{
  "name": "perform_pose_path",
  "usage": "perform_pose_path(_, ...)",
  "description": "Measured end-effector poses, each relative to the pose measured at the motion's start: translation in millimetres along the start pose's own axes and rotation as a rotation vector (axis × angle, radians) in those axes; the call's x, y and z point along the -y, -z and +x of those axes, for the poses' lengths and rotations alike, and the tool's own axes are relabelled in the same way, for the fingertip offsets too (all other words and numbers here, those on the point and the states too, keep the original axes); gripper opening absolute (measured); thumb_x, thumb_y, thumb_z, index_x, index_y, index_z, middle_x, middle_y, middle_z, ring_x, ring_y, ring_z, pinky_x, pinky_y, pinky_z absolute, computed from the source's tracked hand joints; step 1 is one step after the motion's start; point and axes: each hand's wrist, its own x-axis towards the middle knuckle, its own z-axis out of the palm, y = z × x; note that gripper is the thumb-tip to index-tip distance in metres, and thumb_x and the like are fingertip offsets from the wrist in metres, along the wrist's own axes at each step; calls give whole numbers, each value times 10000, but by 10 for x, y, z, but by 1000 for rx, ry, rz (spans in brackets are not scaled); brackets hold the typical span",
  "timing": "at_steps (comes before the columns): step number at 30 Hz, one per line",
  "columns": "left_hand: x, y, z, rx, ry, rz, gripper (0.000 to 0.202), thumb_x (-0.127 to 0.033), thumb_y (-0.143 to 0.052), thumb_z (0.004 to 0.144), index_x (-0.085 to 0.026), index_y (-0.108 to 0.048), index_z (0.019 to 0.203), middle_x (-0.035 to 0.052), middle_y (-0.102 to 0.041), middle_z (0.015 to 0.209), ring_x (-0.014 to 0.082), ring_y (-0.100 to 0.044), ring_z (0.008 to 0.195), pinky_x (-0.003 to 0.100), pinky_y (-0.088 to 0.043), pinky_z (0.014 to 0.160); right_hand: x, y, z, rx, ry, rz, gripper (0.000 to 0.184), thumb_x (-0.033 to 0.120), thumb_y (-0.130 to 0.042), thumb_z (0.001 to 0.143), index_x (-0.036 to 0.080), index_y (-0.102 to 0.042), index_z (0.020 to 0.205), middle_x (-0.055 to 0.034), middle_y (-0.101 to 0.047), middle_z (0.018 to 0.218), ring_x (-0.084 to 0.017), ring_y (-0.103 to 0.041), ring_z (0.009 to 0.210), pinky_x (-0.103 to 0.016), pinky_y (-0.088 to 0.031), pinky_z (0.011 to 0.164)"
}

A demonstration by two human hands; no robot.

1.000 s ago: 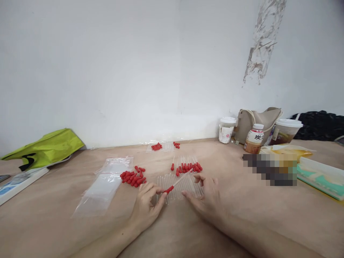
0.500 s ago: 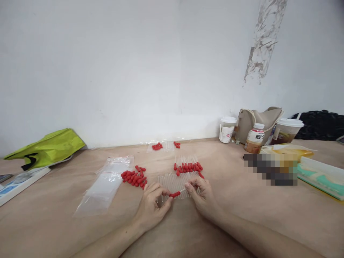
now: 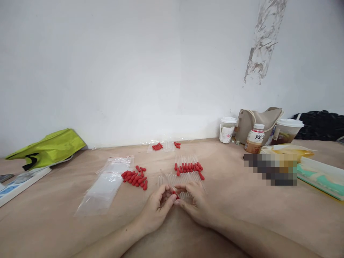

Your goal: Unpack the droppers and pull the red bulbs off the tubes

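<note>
My left hand (image 3: 159,203) is closed in a pinch on a red rubber dropper bulb (image 3: 175,194), of which only a small part shows between the fingers. My right hand (image 3: 195,201) meets it from the other side, thumb and fingertips closed on the same dropper; its glass tube is mostly hidden. Behind my fingers lies a row of clear glass tubes (image 3: 172,178). Beyond these, several droppers with red bulbs fitted (image 3: 189,167) lie side by side. A pile of loose red bulbs (image 3: 134,177) sits left of the tubes.
Clear zip bags (image 3: 103,186) lie at left, near a power strip (image 3: 24,184) and a yellow-green bag (image 3: 51,148). Against the wall is a clear packet with red bulbs (image 3: 157,146). Cups, a bottle (image 3: 254,139), a beige bag (image 3: 258,120) and a green-and-white tray (image 3: 321,179) stand at right.
My right hand has moved left and closed in against my left hand at the red bulb. The glass tube that showed between the hands is now mostly hidden.
</note>
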Motion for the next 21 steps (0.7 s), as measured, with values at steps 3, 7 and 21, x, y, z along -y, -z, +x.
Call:
perform_pose_path(3, 70, -9, 35, 24, 44, -200, 154, -314, -488, 825, -173, -487, 887, 37, -583, 833, 138, -564, 767, 270, -464, 702, 20, 30, 20, 52, -16, -82, 153, 331, -533, 807, 273, -614, 923, 13, -629, 718, -144, -515, 707, -296, -332, 704)
perform_pose_path(7, 199, 135, 104, -210, 75, -131, 303, -353, -527, 790, -183, -458, 1032, 31, -566, 824, 139, -559, 741, 266, -465, 666, -76, 131, 63, -5, 69, -251, 147, 275, -494, 828, 246, -638, 829, -2, -630, 677, -144, -487, 692, -314, -280, 715)
perform_pose_path(21, 280, 164, -6, -29, -550, 915, 165, -195, -448, 854, -180, -597, 922, 31, -579, 682, 151, -492, 650, 274, -363, 611, -112, 111, -1, -39, 301, -416, 160, 225, -481, 815, 260, -636, 835, 15, -592, 623, -146, -448, 696, -360, -238, 761)
